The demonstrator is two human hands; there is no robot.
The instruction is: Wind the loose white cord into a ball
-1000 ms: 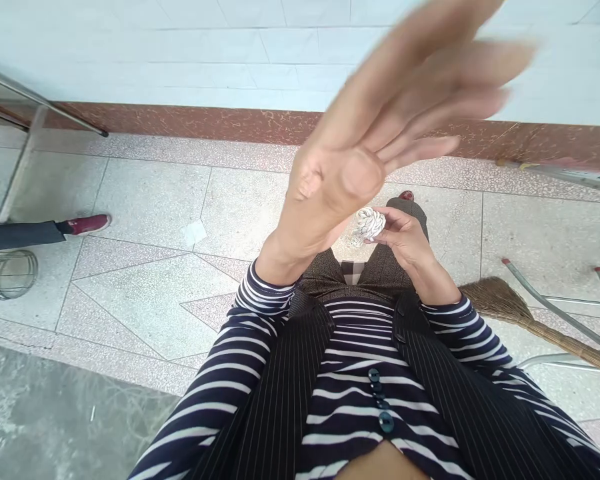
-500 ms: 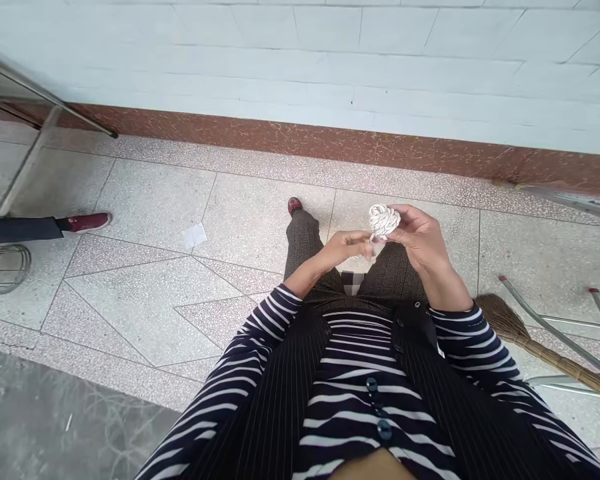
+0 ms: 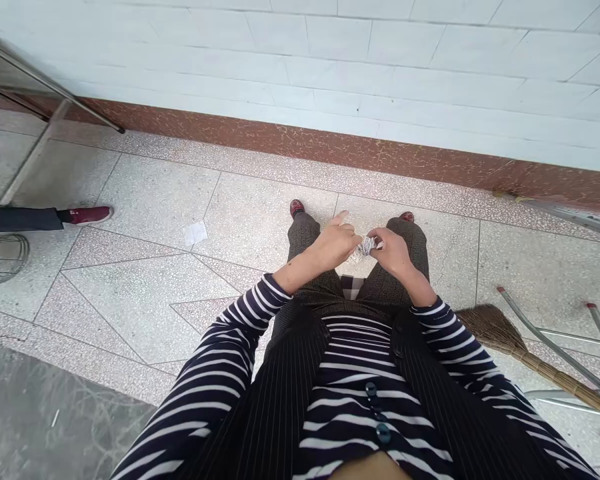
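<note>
A small wound bundle of white cord (image 3: pixel 369 246) is in front of my lap, between my two hands. My right hand (image 3: pixel 393 253) grips it from the right, with thumb and fingers closed around its side. From the left, my left hand (image 3: pixel 330 244) meets the bundle, its fingers curled and pinching cord at the near side while one finger sticks out upward. Part of the bundle is hidden behind the fingers of both hands.
A straw broom (image 3: pixel 500 327) lies to my right beside a metal-legged stool (image 3: pixel 545 333). At left are a metal frame (image 3: pixel 35 147), another person's red shoe (image 3: pixel 90 214) and a wire coil (image 3: pixel 5 259). White paper (image 3: pixel 195 233) lies on the floor. A tiled wall (image 3: pixel 330 73) stands ahead.
Both hands have come lower and closer together with the cord bundle, which has moved left and down. My right hand has turned over it, and the left now reaches further across against it.
</note>
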